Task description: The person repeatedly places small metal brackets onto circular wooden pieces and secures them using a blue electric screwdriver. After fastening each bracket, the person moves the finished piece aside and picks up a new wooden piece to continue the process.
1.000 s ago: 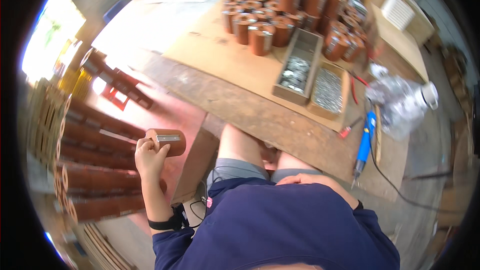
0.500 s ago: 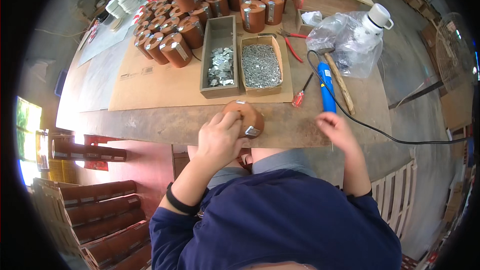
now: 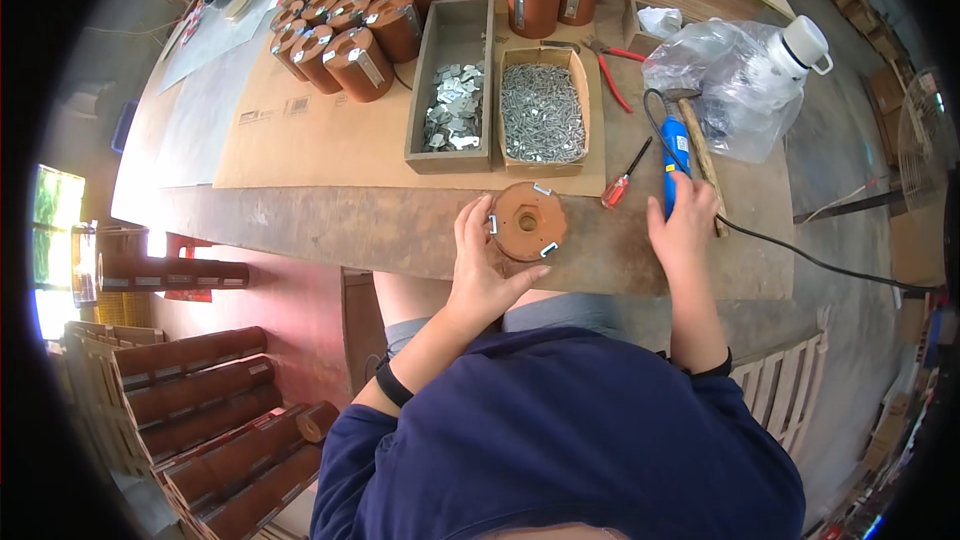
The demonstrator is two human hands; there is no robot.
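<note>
A round brown spool point(image 3: 527, 221) with small metal clips on its rim stands on end near the front edge of the wooden bench point(image 3: 330, 225). My left hand point(image 3: 484, 262) cups its left side and holds it steady. To the right, my right hand point(image 3: 682, 225) rests on the lower end of a blue corded power tool point(image 3: 673, 162), fingers wrapped over it. A red-handled screwdriver point(image 3: 624, 179) lies between the spool and the tool.
Two trays sit behind the spool: a grey one with metal clips point(image 3: 449, 105) and a wooden one full of screws point(image 3: 541, 110). Several brown spools point(image 3: 350, 60) crowd the back. A hammer point(image 3: 699, 146), red pliers point(image 3: 610, 75), a plastic bag with a white jug point(image 3: 742, 80). Long brown tubes point(image 3: 190, 380) lie stacked lower left.
My left hand brought a spool from the left side onto the bench and stood it on end. My right hand moved up onto the blue tool.
</note>
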